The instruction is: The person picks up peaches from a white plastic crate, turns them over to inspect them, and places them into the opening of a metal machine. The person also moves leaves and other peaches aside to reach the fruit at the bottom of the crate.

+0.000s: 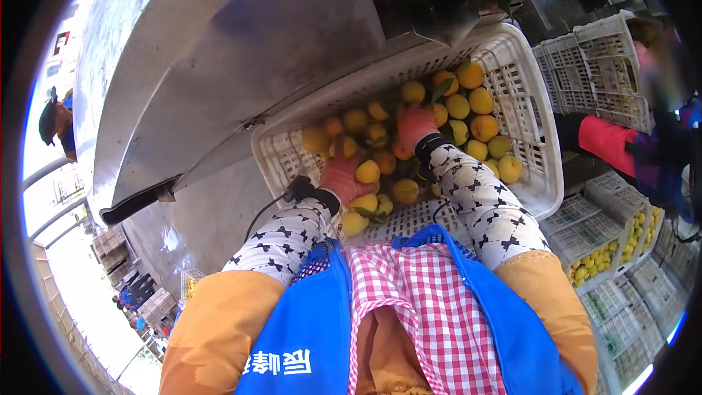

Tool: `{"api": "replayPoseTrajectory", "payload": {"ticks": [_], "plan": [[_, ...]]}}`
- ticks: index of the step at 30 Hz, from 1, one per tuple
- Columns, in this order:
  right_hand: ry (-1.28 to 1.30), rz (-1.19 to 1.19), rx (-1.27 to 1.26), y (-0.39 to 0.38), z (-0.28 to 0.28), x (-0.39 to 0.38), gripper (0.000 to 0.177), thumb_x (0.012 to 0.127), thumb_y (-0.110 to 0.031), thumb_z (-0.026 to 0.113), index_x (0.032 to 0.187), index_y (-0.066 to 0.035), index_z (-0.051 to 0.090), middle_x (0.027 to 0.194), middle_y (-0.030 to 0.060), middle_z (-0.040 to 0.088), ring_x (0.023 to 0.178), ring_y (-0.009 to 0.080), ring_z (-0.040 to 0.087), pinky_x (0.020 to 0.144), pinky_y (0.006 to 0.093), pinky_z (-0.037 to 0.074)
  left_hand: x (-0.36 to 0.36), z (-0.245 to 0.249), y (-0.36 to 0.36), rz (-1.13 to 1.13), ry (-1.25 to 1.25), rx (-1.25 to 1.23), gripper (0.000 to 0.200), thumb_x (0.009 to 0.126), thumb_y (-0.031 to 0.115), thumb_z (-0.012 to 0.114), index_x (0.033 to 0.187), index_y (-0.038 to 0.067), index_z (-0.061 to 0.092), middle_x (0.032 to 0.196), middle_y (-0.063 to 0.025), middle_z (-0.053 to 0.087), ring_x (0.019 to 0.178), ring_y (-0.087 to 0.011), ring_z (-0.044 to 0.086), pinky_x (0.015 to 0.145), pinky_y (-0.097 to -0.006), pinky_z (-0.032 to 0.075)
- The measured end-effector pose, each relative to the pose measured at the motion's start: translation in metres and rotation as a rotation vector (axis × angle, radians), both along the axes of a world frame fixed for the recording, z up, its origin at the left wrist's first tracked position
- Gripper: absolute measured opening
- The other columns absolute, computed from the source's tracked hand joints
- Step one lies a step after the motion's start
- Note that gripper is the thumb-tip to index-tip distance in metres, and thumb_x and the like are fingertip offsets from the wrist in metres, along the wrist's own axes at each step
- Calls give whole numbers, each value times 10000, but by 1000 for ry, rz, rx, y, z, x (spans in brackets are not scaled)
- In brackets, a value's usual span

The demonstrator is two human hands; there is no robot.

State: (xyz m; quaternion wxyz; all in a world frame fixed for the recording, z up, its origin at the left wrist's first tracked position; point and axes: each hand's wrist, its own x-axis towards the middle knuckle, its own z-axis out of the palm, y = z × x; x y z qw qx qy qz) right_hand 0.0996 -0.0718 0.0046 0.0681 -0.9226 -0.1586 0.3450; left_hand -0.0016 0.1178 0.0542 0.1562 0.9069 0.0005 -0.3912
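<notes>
A white plastic crate (537,121) lies in front of me, with many yellow-orange peaches (484,128) and a few green leaves (442,88) in it. My left hand (342,177), in a pink glove, is at the crate's left part. Its fingers curl round a peach (343,148), and another peach (367,171) sits against the side of the hand. My right hand (415,126), gloved in pink too, reaches down among the peaches near the middle. Its fingertips are partly hidden by the fruit, and I cannot tell whether it grips one.
A large metal machine panel (241,51) stands beyond and left of the crate. Stacked white crates (592,66) are at the right, some holding yellow fruit (594,263). Another person's pink sleeve (605,145) shows at the right. A thin black cable (261,213) runs by my left wrist.
</notes>
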Motion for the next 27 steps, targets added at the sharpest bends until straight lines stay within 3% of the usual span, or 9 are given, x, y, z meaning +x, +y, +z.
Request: {"api": "replayPoseTrajectory", "payload": {"ticks": [6,8,11,12,14,19,21,25,27], "plan": [[109,34,143,-14,6,15,632,721,-323,756,1226,-1,557,1199,242,597,1045,365,646,836,416,551,3,-15,1,-132,-181,20,890,600,529,778,1369,181,496,1534,-331,73,1414,-460,239,1127,-410,349],[539,-453,546,-35,39,13,667,744,-316,743,1276,24,529,1202,214,610,1025,317,653,875,389,535,5,-5,1,-54,-105,-7,884,608,542,771,1364,172,501,1533,-334,76,1416,-460,230,1133,-412,341],[788,-865,1021,-64,96,-1,817,738,-330,747,1400,23,423,1232,106,582,1003,201,610,906,314,480,22,6,-5,-25,11,-11,876,627,577,756,1358,160,511,1532,-339,81,1415,-458,234,1134,-420,336],[765,-870,1017,-73,105,-7,817,738,-330,747,1400,23,423,1232,106,582,1003,201,610,906,314,480,27,7,-7,-55,67,26,875,638,598,747,1357,157,516,1533,-341,82,1410,-457,247,1131,-424,339],[723,-886,1483,-84,123,-14,891,717,-350,759,1420,49,384,1260,111,564,1097,206,577,971,304,443,29,-12,-4,-101,47,29,875,646,616,740,1354,150,521,1536,-340,63,1395,-456,278,1121,-420,354],[431,-811,1541,-76,183,-38,950,712,-403,782,1436,46,361,1235,97,571,1124,174,558,1001,304,422,36,-20,5,-140,-56,15,933,635,672,735,1368,140,513,1515,-316,230,1329,-411,412,1086,-405,394],[252,-892,1531,-72,185,-42,870,760,-489,744,1387,30,436,1159,89,607,1066,170,591,947,301,459,46,-32,13,-47,60,-104,981,603,694,762,1356,112,525,1380,-255,493,1262,-351,511,1049,-408,421],[233,-1019,1684,-103,200,-21,769,817,-610,658,1286,-11,549,1112,78,624,1000,175,616,896,304,486,57,-21,11,99,51,-236,882,657,605,799,1318,68,567,1284,-185,603,1182,-291,570,997,-361,449],[300,-811,1742,-119,214,-20,780,780,-510,735,1329,-5,506,1169,82,604,1066,171,594,946,310,466,53,-34,11,734,274,-852,818,672,538,840,1283,56,588,1200,-108,647,1098,-249,608,931,-348,486]]}}
